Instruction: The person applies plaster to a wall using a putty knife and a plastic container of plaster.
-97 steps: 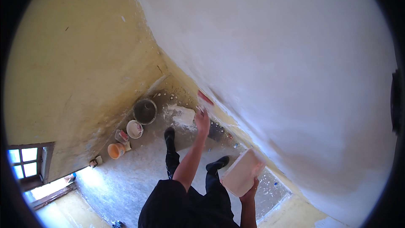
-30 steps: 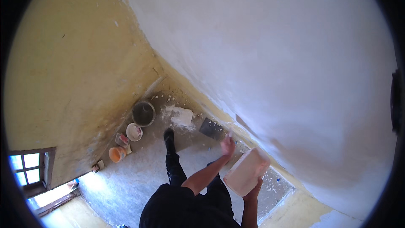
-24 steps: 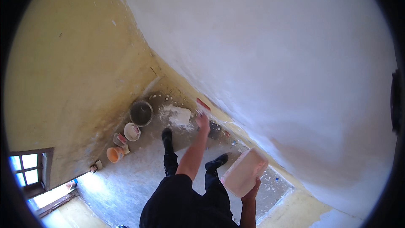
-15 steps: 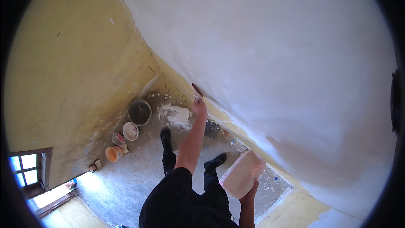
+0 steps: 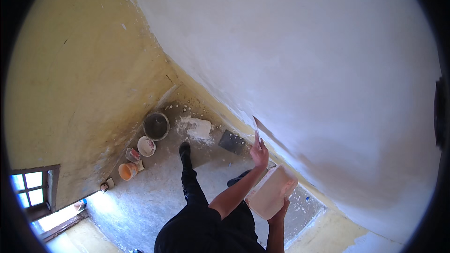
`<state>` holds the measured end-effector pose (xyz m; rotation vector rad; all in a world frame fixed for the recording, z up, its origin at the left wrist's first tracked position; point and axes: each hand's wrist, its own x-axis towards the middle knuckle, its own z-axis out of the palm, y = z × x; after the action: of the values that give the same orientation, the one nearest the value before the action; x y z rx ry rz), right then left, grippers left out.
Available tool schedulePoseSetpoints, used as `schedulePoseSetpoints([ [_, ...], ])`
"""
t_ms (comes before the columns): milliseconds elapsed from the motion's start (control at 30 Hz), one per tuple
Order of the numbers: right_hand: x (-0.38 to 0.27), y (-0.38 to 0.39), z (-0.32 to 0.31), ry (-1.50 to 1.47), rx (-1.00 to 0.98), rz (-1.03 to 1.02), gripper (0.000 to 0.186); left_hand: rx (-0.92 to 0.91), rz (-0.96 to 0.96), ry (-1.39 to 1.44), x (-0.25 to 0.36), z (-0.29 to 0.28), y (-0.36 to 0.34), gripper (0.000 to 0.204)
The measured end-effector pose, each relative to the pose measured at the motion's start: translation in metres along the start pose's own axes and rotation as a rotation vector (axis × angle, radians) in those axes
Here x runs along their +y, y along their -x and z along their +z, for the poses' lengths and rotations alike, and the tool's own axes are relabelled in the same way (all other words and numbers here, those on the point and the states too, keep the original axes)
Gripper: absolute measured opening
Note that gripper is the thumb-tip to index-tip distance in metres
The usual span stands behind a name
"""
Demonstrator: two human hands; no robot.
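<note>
My left hand (image 5: 259,153) is stretched out ahead, closed around a putty knife (image 5: 257,124). The knife's thin dark blade points up to the lower part of the white-coated wall (image 5: 300,84); whether it touches cannot be told. At the lower right my right hand (image 5: 280,212) grips the near right edge of a rectangular pinkish-white tray (image 5: 267,197), smeared with pinkish paste toward its right end. My left forearm passes close to the tray's left side. Most of the knife's handle is hidden in my fingers.
Along the yellow wall (image 5: 84,89) stand a dark bucket (image 5: 156,126), a white bucket (image 5: 146,146), a small reddish container (image 5: 132,155) and an orange bucket (image 5: 127,171). White powder (image 5: 198,128) and a dark flat sheet (image 5: 231,141) lie on the floor. A window (image 5: 33,187) is at left.
My left hand with the putty knife has moved right and toward me along the white wall, uncovering the dark sheet. My right hand and the tray have barely moved.
</note>
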<state>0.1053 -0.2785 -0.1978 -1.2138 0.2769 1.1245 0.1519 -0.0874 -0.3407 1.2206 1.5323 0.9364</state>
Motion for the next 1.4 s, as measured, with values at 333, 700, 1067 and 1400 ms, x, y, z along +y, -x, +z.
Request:
schedulePoseSetpoints([
  [333, 0.0, -0.002, -0.006, 0.067, 0.052, -0.01, 0.068, 0.033, -0.179, 0.277, -0.057, -0.036, -0.003, 0.022],
  [700, -0.003, -0.002, -0.007, -0.008, 0.024, -0.006, 0.062, 0.042, -0.041, -0.108, -0.019, 0.038, -0.027, 0.044],
  [1067, -0.012, -0.014, 0.013, 0.168, -0.115, -0.155, 0.051, -0.33, -0.072, -0.272, -0.086, -0.146, 0.007, 0.022],
  [1400, 0.002, -0.02, 0.078, -0.1, -0.243, -0.017, 0.049, -0.463, 0.37, -0.283, 0.182, -0.3, -0.067, 0.015],
])
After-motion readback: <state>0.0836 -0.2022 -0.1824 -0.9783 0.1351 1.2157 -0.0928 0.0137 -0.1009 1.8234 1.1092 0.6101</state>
